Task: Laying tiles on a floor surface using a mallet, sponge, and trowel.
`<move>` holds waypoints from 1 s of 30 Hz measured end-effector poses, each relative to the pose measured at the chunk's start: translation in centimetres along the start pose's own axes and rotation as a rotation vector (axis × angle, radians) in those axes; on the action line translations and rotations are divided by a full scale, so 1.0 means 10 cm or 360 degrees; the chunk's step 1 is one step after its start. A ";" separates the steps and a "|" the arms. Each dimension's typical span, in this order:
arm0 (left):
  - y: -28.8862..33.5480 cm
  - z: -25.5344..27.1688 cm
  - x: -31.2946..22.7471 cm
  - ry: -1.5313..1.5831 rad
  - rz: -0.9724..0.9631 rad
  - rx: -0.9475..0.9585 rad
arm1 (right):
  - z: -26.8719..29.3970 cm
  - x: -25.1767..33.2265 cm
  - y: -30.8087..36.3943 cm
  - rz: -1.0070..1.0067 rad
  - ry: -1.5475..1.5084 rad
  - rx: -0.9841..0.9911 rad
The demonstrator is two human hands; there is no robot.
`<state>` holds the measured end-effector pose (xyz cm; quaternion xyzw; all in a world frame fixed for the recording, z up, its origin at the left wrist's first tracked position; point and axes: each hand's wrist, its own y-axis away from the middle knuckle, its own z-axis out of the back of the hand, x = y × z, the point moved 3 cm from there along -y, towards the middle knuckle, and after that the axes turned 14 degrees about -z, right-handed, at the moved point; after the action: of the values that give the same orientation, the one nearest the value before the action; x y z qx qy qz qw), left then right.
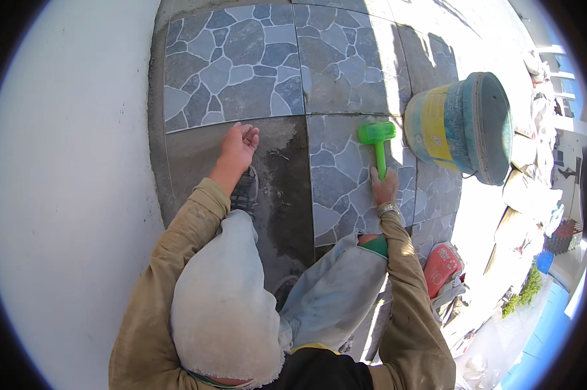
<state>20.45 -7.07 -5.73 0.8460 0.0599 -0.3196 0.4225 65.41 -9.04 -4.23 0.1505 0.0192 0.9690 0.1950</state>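
My right hand [385, 186] is closed round the handle of a bright green mallet [377, 134], its head held over a grey stone-patterned tile [336, 195]. My left hand [239, 146] is held half curled, its fingers a little apart, with nothing visible in them. It hovers by the front edge of another patterned tile [248, 49], at the far left; whether it touches that edge I cannot tell. Below that tile lies a bare patch of damp grey mortar or concrete [280, 188], and my shoe [244, 192] rests there.
A large teal bucket with a yellow label [440, 123] lies tipped toward the right on the tiles. A white wall [72, 182] runs along the left. Near my right knee is a red, flat object [443, 268]. Several sacks [524, 192] line the right side.
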 end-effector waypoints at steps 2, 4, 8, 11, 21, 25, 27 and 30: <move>-0.05 0.04 -0.02 0.0048 0.0003 -0.0074 | 0.02 0.03 0.03 -0.0048 0.0027 -0.0030; -0.09 0.06 -0.02 0.0184 0.0050 -0.0063 | 0.05 0.05 0.06 -0.0070 -0.0120 -0.0065; -0.12 0.08 0.01 0.0254 0.0041 -0.0101 | 0.09 0.04 0.07 -0.0066 -0.0375 -0.0250; -0.09 0.02 0.01 0.0355 0.0043 -0.0008 | 0.08 0.02 0.04 -0.0088 -0.0325 -0.0149; -0.10 -0.04 0.12 0.0558 0.0100 -0.0200 | 0.07 0.09 0.05 -0.0050 -0.0225 -0.0136; -0.14 0.00 0.15 0.0481 0.0111 -0.0172 | 0.07 0.09 0.06 -0.0098 -0.0193 -0.0083; -0.12 -0.02 0.15 0.0446 0.0101 -0.0155 | 0.06 0.08 0.06 -0.0065 -0.0173 -0.0114; -0.11 -0.11 0.10 0.0611 -0.0060 -0.0039 | 0.04 0.05 0.06 -0.0030 -0.0158 -0.0148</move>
<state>21.38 -5.72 -6.58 0.8849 0.1592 -0.1594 0.4076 64.84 -9.38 -3.63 0.1889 -0.0342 0.9583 0.2117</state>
